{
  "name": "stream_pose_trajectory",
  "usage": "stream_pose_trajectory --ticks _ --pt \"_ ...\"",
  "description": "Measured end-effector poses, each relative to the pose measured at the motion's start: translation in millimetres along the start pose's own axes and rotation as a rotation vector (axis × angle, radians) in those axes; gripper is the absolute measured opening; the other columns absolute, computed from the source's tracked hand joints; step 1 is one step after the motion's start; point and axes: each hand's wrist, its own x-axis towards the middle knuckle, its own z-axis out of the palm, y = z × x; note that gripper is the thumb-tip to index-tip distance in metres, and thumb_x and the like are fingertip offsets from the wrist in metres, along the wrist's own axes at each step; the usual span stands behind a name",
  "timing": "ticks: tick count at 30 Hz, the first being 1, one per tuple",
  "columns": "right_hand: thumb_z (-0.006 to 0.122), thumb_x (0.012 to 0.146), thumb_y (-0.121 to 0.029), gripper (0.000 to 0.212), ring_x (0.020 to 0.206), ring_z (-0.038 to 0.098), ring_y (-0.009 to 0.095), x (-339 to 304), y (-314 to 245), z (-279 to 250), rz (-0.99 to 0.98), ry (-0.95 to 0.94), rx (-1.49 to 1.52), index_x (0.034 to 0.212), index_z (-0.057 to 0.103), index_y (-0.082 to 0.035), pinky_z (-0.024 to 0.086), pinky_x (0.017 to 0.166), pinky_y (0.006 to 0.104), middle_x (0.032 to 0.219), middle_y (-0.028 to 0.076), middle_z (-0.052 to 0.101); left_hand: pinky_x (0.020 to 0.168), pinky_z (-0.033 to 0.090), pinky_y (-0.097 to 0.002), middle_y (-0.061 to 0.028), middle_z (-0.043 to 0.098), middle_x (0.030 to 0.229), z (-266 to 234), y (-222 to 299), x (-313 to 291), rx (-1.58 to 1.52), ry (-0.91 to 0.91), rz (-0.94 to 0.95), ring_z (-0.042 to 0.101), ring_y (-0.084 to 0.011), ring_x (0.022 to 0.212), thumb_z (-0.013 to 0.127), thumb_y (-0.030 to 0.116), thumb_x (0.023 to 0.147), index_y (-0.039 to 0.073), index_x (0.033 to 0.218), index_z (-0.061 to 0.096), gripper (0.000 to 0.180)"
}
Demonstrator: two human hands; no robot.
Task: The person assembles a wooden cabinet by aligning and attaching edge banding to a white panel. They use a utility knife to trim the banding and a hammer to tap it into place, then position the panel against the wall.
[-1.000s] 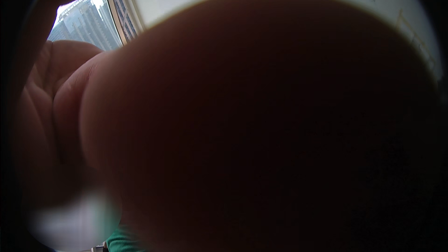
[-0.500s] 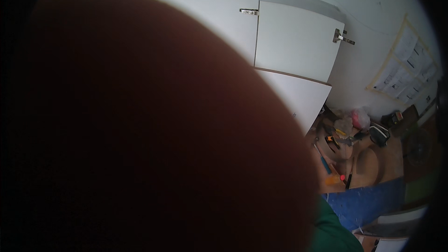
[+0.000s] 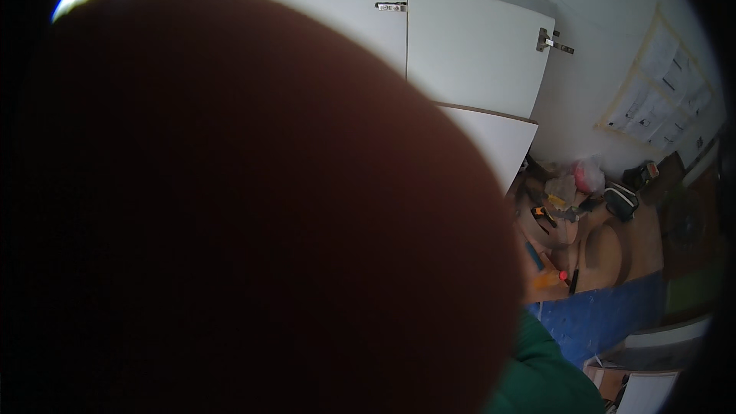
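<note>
A dark reddish-brown shape (image 3: 284, 207), badly out of focus, covers most of the head view from the left and centre. It looks like skin right up against the lens, perhaps a hand, but I cannot tell which hand. At the lower edge, right of this blur, a green sleeve (image 3: 548, 376) shows, with no fingers visible at its end. Whatever either hand holds or touches is hidden.
White cabinet panels (image 3: 475, 50) with metal hinges (image 3: 544, 40) stand against the wall. Taped paper drawings (image 3: 659, 100) hang at the right. Below lie tools, including a yellow-and-black tool (image 3: 543, 216), a plastic bag (image 3: 589, 176) and a blue sheet (image 3: 598, 322).
The panels, drawings and tools have shifted up and slightly left in the view. More of the green sleeve shows. A dark shape at the upper left has left the bright window.
</note>
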Motion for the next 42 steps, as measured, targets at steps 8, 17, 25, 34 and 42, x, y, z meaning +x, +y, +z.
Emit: stream_pose_trajectory --ticks 8,17,25,34,42 --pt "0.065 0.100 -0.030 0.024 0.062 0.060 0.023 -5.0 -0.8 2.4 0.026 -0.042 0.022 0.110 0.074 -0.010 0.049 0.051 0.0378 0.075 0.006 0.061 0.098 0.045 -0.0488 -0.0028 0.077 0.109 3.0 -13.7 1.1 0.017 0.051 -0.012 0.064 -0.0227 0.109 0.085 0.033 0.085 0.013 0.116 0.077 0.038" --pt "0.065 0.098 -0.032 0.028 0.059 0.060 0.022 -28.6 -8.2 8.8 -0.032 -0.013 -0.050 0.110 0.075 -0.009 0.047 0.049 0.0377 0.073 0.006 0.063 0.097 0.047 -0.0474 -0.0027 0.076 0.109 40.7 -45.6 33.8 0.027 0.114 0.008 0.065 -0.0231 0.106 0.085 0.035 0.085 0.013 0.116 0.076 0.039" --pt "0.067 0.096 -0.036 0.037 0.057 0.060 0.022 -23.4 0.9 -2.9 -0.038 -0.047 -0.058 0.118 0.071 -0.006 0.048 0.048 0.0378 0.077 0.007 0.066 0.095 0.048 -0.0462 -0.0025 0.076 0.110 92.2 -40.7 67.1 -0.012 0.173 0.090 0.066 -0.0235 0.104 0.085 0.037 0.085 0.013 0.116 0.076 0.040" --pt "0.064 0.097 -0.033 0.031 0.052 0.056 0.022 -21.6 -1.1 -2.1 0.007 -0.008 -0.005 0.117 0.068 -0.010 0.044 0.044 0.0365 0.067 0.005 0.057 0.094 0.050 -0.0448 -0.0024 0.076 0.111 161.0 2.1 91.0 -0.103 0.302 0.264 0.066 -0.0239 0.102 0.085 0.040 0.085 0.013 0.116 0.076 0.042" --pt "0.055 0.103 -0.040 0.029 0.055 0.054 0.022 -4.2 3.5 -13.2 0.020 0.015 -0.063 0.110 0.066 -0.014 0.043 0.048 0.0356 0.067 0.004 0.055 0.092 0.051 -0.0435 -0.0023 0.075 0.111 170.9 22.9 96.7 -0.123 0.317 0.376 0.067 -0.0243 0.100 0.086 0.042 0.086 0.013 0.116 0.076 0.043"
